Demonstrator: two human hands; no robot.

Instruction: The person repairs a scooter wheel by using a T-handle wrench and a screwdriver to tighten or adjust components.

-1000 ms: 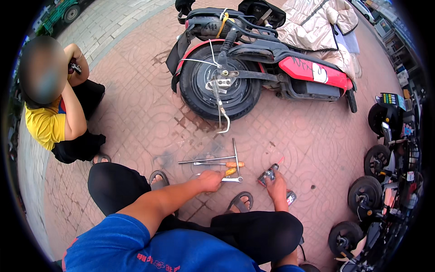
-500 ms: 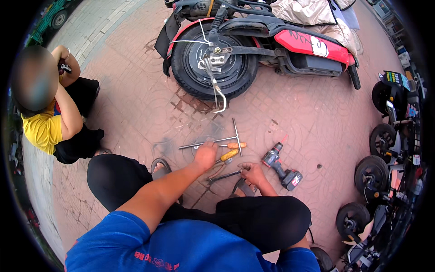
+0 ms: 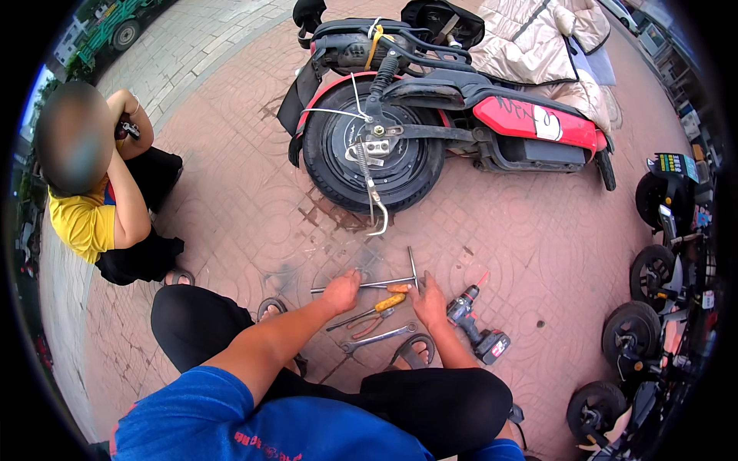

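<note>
My left hand [image 3: 340, 293] is closed on the long bar of the metal T-wrenches [image 3: 323, 290] lying on the pavers. My right hand [image 3: 429, 305] has its fingers bent at their crosspiece, beside an orange screwdriver handle [image 3: 398, 289]; what it grips is unclear. Below them lie a yellow-handled screwdriver [image 3: 390, 302], red-handled pliers [image 3: 367, 329] and a combination wrench [image 3: 382, 336]. A cordless drill [image 3: 470, 316] lies right of my right hand. Ahead, a red and black electric scooter [image 3: 530, 123] rests on its side, its rear wheel [image 3: 330, 142] facing me, with a loose bent stand and spring.
A person in yellow [image 3: 84, 223] squats at the left. Several scooters [image 3: 630, 334] are parked along the right. A padded cream cover [image 3: 523, 42] lies over the fallen scooter's front. A green cart [image 3: 108, 31] stands at the upper left. My knees and sandaled feet border the tools.
The drill that was in my right hand now lies on the pavers, as does the wrench from by my left hand. Both hands have moved forward onto the T-wrench area.
</note>
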